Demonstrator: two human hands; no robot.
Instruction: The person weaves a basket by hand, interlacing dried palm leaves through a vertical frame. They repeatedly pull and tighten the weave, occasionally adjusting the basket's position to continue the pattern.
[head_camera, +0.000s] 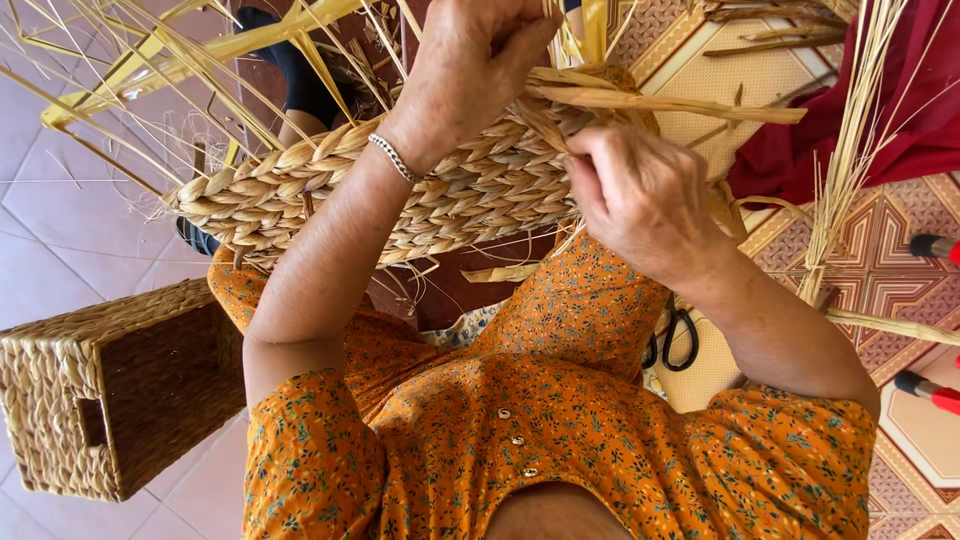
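Observation:
A half-woven basket (300, 190) of plaited straw rests across my lap, its loose strands fanning out to the upper left. My left hand (465, 65), with a silver bracelet on the wrist, reaches over the basket's rim and grips the weave near the top. My right hand (640, 195) is closed on a flat straw strand (670, 103) that runs off to the right from the rim. Both hands meet at the basket's upper right edge. I wear an orange flowered dress (560, 430).
A finished rectangular woven basket (110, 390) lies on its side on the tiled floor at lower left. Black-handled scissors (680, 340) lie by my right forearm. A bundle of dry straw (850, 150) and red cloth (900, 110) sit at right, over a patterned mat.

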